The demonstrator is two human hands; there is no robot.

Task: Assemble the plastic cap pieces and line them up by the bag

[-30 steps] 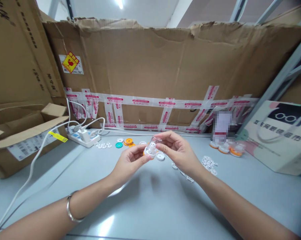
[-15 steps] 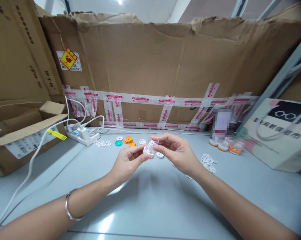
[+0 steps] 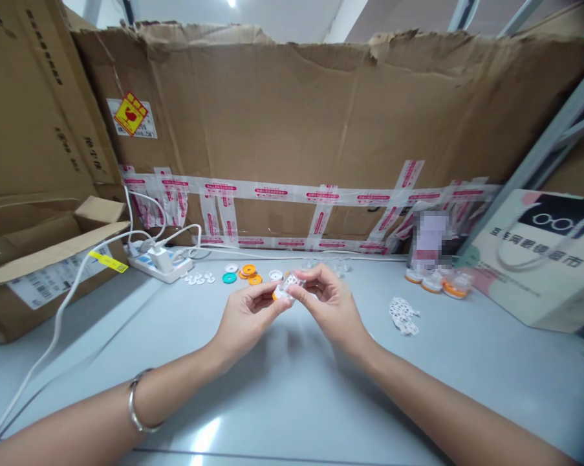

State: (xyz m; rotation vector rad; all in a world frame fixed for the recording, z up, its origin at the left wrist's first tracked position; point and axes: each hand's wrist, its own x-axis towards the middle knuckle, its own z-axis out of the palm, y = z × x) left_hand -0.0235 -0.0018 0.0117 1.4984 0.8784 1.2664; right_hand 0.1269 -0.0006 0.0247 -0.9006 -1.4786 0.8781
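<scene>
Between my hands, above the middle of the table, is a small clear plastic piece with a white and orange base; a white dotted pattern shows through its clear part. My left hand pinches the base from the left. On the right, the thumb and fingers of my right hand close on the clear top. Behind them lie a white ring, several orange discs, a teal disc and small white pieces. Clear plastic parts sit just beyond my right hand.
White perforated pieces lie to the right. Several orange-based clear pieces stand near a paper bag. A power strip with white cables and an open carton are at left. A taped cardboard wall closes off the back.
The held piece has tilted, its clear top leaning right. My right hand has shifted slightly left and down, and the clear parts behind it now show.
</scene>
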